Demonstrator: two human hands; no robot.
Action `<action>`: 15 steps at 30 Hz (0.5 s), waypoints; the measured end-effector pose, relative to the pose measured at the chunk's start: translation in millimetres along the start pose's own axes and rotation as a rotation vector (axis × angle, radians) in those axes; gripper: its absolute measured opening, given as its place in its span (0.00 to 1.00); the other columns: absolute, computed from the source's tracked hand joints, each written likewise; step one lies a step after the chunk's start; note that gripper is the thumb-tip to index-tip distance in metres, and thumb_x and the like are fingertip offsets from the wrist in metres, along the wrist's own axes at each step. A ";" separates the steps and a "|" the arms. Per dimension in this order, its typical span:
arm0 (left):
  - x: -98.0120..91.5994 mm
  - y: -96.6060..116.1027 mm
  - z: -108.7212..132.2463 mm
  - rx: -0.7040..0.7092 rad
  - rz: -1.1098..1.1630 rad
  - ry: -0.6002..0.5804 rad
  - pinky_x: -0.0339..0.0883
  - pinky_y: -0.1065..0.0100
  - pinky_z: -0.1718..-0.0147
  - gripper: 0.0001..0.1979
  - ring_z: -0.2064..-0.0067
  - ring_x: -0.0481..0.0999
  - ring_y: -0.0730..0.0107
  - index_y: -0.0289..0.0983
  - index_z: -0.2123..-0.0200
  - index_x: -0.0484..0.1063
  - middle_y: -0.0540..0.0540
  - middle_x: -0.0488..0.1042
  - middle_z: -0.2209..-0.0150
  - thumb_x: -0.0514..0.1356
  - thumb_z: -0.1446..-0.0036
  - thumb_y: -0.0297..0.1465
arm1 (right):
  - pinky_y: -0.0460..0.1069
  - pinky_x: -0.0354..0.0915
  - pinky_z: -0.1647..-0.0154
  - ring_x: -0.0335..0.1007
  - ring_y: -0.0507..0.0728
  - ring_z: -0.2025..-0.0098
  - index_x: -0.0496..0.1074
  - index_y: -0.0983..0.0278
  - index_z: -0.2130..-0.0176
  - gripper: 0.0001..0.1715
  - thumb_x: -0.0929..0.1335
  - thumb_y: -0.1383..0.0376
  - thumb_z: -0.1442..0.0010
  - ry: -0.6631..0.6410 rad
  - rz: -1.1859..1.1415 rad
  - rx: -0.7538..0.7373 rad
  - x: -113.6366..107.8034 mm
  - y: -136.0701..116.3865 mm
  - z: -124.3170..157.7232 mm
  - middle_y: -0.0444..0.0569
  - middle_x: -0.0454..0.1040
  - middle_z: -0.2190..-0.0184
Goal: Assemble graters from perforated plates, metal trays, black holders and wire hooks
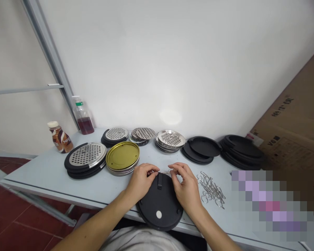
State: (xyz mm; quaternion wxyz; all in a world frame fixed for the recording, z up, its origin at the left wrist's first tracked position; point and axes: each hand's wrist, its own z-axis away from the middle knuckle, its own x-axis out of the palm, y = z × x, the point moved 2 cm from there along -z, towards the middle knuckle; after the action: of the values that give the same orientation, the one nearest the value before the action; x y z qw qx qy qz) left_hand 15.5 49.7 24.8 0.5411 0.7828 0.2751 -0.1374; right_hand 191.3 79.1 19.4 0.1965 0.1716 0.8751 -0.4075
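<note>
My left hand (140, 183) and right hand (185, 187) pinch a small wire ring (164, 172) over the black round lid (161, 200), lower middle; a loose pinch could drop it.

We counted one black disc (159, 205), one wire ring (164, 171), our left hand (141, 183) and right hand (185, 188), four perforated steel stacks (87, 155), one gold-topped stack (122, 155), two black stacks (201, 148), two bottles (82, 116) and one cardboard carton (290, 132).
</note>
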 end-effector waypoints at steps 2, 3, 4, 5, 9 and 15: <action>0.4 -0.7 0.0 -0.004 0.000 0.001 0.68 0.69 0.63 0.08 0.67 0.77 0.68 0.39 0.65 0.81 0.50 0.81 0.67 0.62 0.44 0.23 | 0.53 0.66 0.53 0.71 0.59 0.55 0.74 0.63 0.59 0.14 0.61 0.69 0.36 -0.050 0.033 0.008 2.1 1.9 0.6 0.53 0.71 0.58; 0.7 -1.2 -0.1 -0.005 -0.001 0.001 0.68 0.69 0.63 0.08 0.67 0.78 0.68 0.39 0.64 0.80 0.50 0.81 0.66 0.62 0.44 0.23 | 0.53 0.66 0.53 0.71 0.59 0.56 0.75 0.63 0.59 0.14 0.60 0.70 0.36 -0.081 0.048 0.015 3.1 2.8 1.0 0.53 0.71 0.58; 0.9 -1.8 -0.3 -0.006 -0.003 0.000 0.69 0.69 0.63 0.08 0.66 0.78 0.67 0.39 0.64 0.80 0.50 0.82 0.66 0.62 0.44 0.23 | 0.53 0.66 0.53 0.71 0.60 0.55 0.75 0.63 0.59 0.15 0.60 0.70 0.36 -0.109 0.060 0.023 3.9 3.4 1.3 0.53 0.72 0.58; 1.1 -2.2 -0.6 -0.007 -0.005 -0.002 0.69 0.69 0.62 0.08 0.66 0.78 0.67 0.39 0.64 0.80 0.49 0.82 0.66 0.62 0.44 0.23 | 0.54 0.67 0.53 0.71 0.60 0.55 0.75 0.63 0.59 0.15 0.60 0.71 0.37 -0.130 0.066 0.031 4.3 3.7 1.6 0.54 0.72 0.57; -0.3 1.2 -0.8 0.002 -0.023 -0.021 0.70 0.67 0.61 0.08 0.64 0.78 0.66 0.39 0.61 0.80 0.47 0.81 0.64 0.60 0.41 0.26 | 0.54 0.67 0.52 0.72 0.60 0.56 0.74 0.63 0.57 0.15 0.60 0.71 0.37 -0.180 0.069 0.047 3.3 2.0 1.8 0.53 0.74 0.59; -12.0 28.5 18.2 0.111 -0.161 -0.189 0.66 0.56 0.47 0.16 0.49 0.74 0.57 0.41 0.50 0.75 0.43 0.78 0.52 0.65 0.42 0.35 | 0.53 0.68 0.52 0.74 0.59 0.56 0.75 0.64 0.56 0.17 0.60 0.73 0.38 -0.236 0.085 0.059 2.9 2.8 0.7 0.51 0.78 0.59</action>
State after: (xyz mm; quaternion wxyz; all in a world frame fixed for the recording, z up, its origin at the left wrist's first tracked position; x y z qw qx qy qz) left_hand 23.8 22.0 46.1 0.5078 0.7705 0.2768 -0.2682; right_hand 190.2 80.7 15.7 0.3103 0.1651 0.8255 -0.4417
